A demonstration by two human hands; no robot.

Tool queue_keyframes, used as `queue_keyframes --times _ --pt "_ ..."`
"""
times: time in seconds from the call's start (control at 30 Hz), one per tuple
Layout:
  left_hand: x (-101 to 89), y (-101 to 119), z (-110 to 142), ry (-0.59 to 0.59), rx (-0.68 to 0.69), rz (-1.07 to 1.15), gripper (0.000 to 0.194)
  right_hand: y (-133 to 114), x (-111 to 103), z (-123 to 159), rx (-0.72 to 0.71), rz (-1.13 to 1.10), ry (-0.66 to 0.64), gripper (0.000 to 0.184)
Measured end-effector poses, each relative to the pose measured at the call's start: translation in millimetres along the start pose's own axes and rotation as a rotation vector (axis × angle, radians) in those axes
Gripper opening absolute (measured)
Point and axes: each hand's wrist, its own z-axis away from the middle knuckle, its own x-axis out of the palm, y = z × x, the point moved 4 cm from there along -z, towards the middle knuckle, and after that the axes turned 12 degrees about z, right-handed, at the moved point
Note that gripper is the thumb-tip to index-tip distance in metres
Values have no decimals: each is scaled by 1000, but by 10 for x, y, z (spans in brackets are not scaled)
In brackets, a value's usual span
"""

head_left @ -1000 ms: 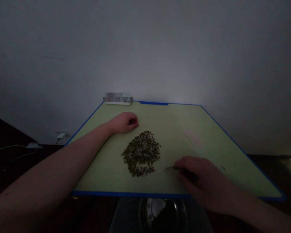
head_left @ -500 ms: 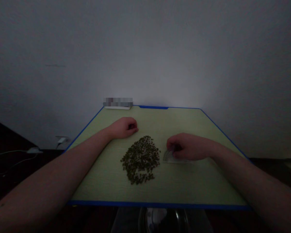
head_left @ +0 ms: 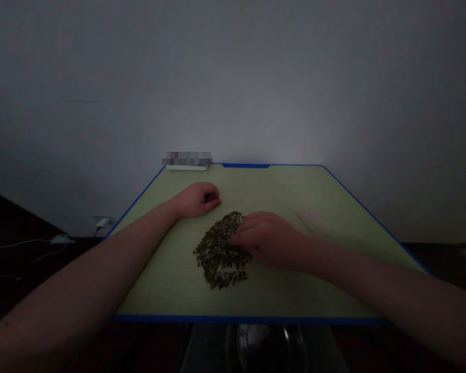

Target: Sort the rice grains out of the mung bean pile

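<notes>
As the left hand (head_left: 199, 199) curls, the right hand (head_left: 267, 239) reaches leftward.

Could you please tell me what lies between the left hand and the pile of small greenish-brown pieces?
Only a bare strip of tabletop separates the left hand from the pile; the head view shows it.

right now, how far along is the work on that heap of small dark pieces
Perhaps done: the faint pale patch on the right, too dim to identify. In hand: the right hand is over the heap of small green-brown pieces, its grip hidden. Seemingly left: that loose heap on the pale green, blue-edged table.
</notes>
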Motion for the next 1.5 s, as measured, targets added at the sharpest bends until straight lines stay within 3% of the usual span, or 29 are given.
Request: queue_keyframes --times 0.2,0.43,0.63,0.87,1.03,1.17,1.27,1.4,1.5 --pt "3 1 4 0 -10 8 21 -17 -92 215 -42 -88 -32 25" --pt "0 7 -1 -3 -8 0 22 -13 -291 506 213 -225 -164 22" --pt "0 0 -6 -2 -7 -11 22 -101 -210 410 334 -395 -264 21" --pt "3 4 0 -7 -16 13 23 280 -6 376 548 -534 -209 22" --pt "4 -1 -2 -9 -13 10 23 523 -9 528 673 -600 -181 21" --pt "4 -11 -5 -11 -14 6 23 633 -67 691 701 -608 -108 21" --pt "2 -3 -6 -16 -14 -3 23 641 -94 761 713 -459 -59 21" --pt "1 -7 -8 -14 -13 1 23 504 -92 715 645 -281 -60 21" --pt "3 -26 -9 -11 -11 3 23 404 -86 665 596 -309 -72 22"
